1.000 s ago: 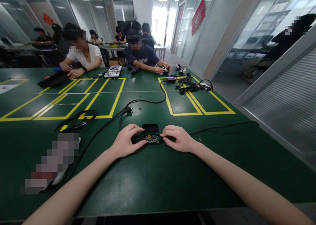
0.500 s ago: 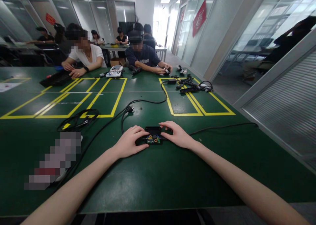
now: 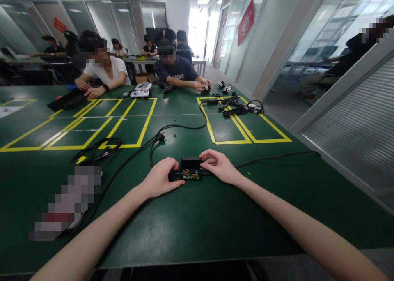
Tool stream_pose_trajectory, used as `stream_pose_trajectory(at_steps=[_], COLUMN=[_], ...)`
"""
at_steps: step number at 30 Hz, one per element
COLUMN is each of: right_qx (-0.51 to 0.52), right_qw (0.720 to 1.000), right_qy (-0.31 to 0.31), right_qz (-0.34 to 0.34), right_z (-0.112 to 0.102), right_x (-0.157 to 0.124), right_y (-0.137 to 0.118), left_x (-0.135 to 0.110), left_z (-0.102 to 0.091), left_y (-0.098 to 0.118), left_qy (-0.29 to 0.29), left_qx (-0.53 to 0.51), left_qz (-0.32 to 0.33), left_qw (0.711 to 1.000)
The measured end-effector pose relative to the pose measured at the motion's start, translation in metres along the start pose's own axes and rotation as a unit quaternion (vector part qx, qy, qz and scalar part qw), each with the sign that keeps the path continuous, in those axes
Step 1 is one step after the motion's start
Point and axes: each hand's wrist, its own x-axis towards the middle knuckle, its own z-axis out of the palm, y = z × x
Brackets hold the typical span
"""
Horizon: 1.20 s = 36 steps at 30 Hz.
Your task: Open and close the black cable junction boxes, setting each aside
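An opened power adapter [image 3: 191,176] lies on the green table in front of me, its circuit board with copper coils exposed. Black cables leave it at both ends. My left hand [image 3: 163,176] is closed around the adapter's left end, thumb along the near side. Behind the board stands the black adapter cover [image 3: 191,162], tilted up. My right hand [image 3: 220,166] pinches the cover's right end between thumb and fingers. Part of the left cable is hidden beneath my left hand.
A coiled black cable [image 3: 97,149] and a blurred-out pale object [image 3: 74,199] lie to the left. A plug [image 3: 160,137] rests beyond my left hand. Adapters and cables [image 3: 235,107] are heaped at the far right. Two people work across the table.
The black cover has been raised and tilted more upright behind the board. My right fingers have closed on its end, and my left fingers have drawn back slightly from it.
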Motion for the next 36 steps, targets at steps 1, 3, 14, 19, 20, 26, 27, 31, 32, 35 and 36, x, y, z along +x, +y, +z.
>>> stream_pose_trajectory(at_steps=[1,3,14,19,20,26,27,31,32,35,36], right_qx=[0.012,0.021,0.022,0.01,0.004,-0.022,-0.028,-0.061,-0.073,-0.112,-0.123], right_qw=[1.0,1.0,0.999,0.998,0.997,0.993,0.992,0.985,0.983,0.972,0.969], right_qy=[0.003,0.005,-0.028,-0.035,-0.038,-0.058,-0.066,-0.096,-0.102,-0.116,-0.121], right_qz=[0.006,0.007,-0.007,-0.056,-0.067,-0.097,-0.101,-0.128,-0.137,-0.169,-0.175], right_z=[0.0,0.001,0.001,0.0,0.0,-0.003,-0.004,-0.007,-0.007,-0.009,-0.009], right_x=[0.0,-0.001,-0.003,-0.005,-0.005,-0.007,-0.007,-0.007,-0.007,-0.007,-0.007], right_y=[0.0,-0.001,-0.002,-0.006,-0.007,-0.008,-0.009,-0.01,-0.01,-0.011,-0.011], left_x=[0.0,-0.001,-0.002,-0.001,-0.001,-0.001,-0.001,-0.002,-0.002,-0.002,-0.002], left_z=[0.0,0.0,0.001,0.001,0.0,-0.001,-0.001,0.001,0.001,0.001,0.001], left_y=[0.0,0.0,0.0,0.001,0.001,0.001,0.001,-0.001,-0.001,-0.002,-0.001], left_qy=[0.006,0.013,0.01,0.004,0.004,-0.003,-0.005,-0.009,-0.009,-0.011,-0.012], left_qx=[-0.002,-0.014,-0.04,-0.042,-0.041,-0.042,-0.043,-0.045,-0.045,-0.041,-0.038], left_qz=[-0.014,-0.03,-0.029,-0.025,-0.024,-0.025,-0.027,-0.032,-0.033,-0.025,-0.016], left_qw=[1.0,0.999,0.999,0.999,0.999,0.999,0.999,0.998,0.998,0.999,0.999])
